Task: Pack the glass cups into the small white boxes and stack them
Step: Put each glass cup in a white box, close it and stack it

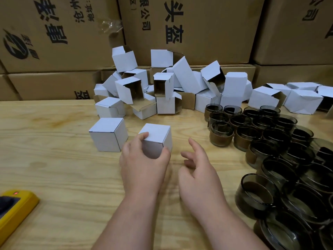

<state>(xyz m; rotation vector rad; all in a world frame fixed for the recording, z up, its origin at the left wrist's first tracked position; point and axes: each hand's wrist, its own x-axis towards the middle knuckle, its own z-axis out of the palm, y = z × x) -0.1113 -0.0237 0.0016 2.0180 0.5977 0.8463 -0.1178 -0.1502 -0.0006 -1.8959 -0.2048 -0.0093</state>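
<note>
Now the left hand (144, 159) has a closed white box (156, 139) gripped from the near side, fingers over the top left corner and thumb curled round the front right edge, the box sitting on the pale wooden surface (54, 168). The right hand (196, 168) hovers just beside it, fingers spread and relaxed, holding nothing. A second closed box (108, 134) stands just to the left, near but apart, so I'd judge this one is packed and about to be placed next to it or on top. To do that well, keep the box level, since the glass inside can shift, and line the edges up squarely before letting go; a steadying touch from the free hand would help. Behind, the heap of open empty boxes (162, 87) leans against big brown cartons (207, 33). Over on the right, the smoky glass cups (270, 141) crowd together rim to rim, many waiting, so the job looks early. A yellow device (16, 208) lies at the near left corner.
</note>
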